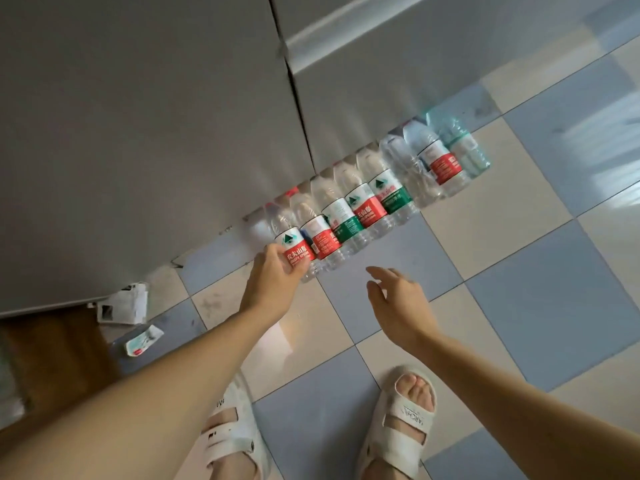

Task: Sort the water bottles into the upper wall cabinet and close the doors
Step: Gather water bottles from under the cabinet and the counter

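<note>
From the head camera you look down on a row of water bottles (367, 199) standing upright on the checkered tile floor (519, 271), side by side and touching, lined against the foot of the grey cabinet doors (138, 133); their long axes run vertical, caps toward the cabinet side of the view because of the wide lens. Your left hand (277, 271) has its fingers curled round the red-labelled end bottle (294, 251) at the near-left end of the row, gripping it about the label, though whether it is lifted off the tile is hard to tell. Your right hand (398, 296) hovers with fingers spread and loose, holding nothing, just in front of the row and apart from it. Crumpled paper scraps (124, 303) lie on the floor to the left, near a brown wooden surface (52, 358). Your white sandals (398, 420) stand below the hands.
</note>
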